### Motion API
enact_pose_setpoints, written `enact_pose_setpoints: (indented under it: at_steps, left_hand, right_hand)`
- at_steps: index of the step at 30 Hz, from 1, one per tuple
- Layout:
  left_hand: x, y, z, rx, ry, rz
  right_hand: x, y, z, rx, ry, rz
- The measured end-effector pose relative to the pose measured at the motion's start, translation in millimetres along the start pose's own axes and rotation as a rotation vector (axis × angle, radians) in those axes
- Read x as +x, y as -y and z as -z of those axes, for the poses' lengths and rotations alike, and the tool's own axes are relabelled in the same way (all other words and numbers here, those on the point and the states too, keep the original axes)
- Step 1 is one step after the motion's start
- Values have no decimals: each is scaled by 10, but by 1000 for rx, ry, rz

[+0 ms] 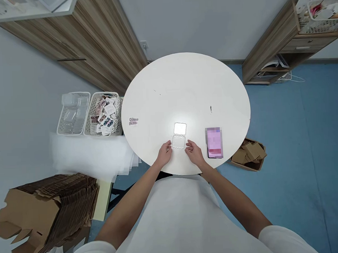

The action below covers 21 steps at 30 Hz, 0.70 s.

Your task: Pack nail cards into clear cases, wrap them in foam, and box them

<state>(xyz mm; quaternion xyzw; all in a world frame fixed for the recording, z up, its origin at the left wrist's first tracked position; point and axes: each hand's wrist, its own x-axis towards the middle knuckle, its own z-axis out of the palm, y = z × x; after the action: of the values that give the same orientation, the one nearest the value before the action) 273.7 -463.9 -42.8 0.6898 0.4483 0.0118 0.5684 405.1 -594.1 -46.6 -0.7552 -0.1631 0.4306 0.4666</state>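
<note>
A small clear plastic case point(179, 142) lies opened out on the white table in front of me, its lid half folded back away from my body. Just left of the case is my left hand point(164, 154), fingers loosely bent and apart, holding nothing. On the opposite side my right hand point(194, 152) has its thumb and fingers spread close to the case's right edge; whether they touch it I cannot tell. A card of small purple nail-like pieces point(133, 121) lies at the table's left.
On the white table point(183, 80), a phone point(214, 143) with a blurred pink screen lies right of my hands. To the left stand a basket of clear boxes point(73, 113), a basket of cards point(102, 114) and stacked cardboard point(49, 216). A cardboard box point(249, 154) sits lower right.
</note>
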Motion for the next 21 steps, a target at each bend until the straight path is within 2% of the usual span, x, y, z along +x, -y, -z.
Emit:
enact_pose_setpoints:
  at_steps: [5,14,18,21]
  left_hand:
    - [-30,-8,12,-37,10,35]
    - [-12,1,107,-6,74,17]
    - [-14,-9,220,10,109,-4]
    - [-5,12,377,36,128,-28]
  right_hand:
    - [-26,-14,-13,39,-21,8]
    - [-54,-27,-107,-36,-53,47]
    - [-45,-29,-136,-105,-92,56]
    - [-23,50,-137,-179,-176,64]
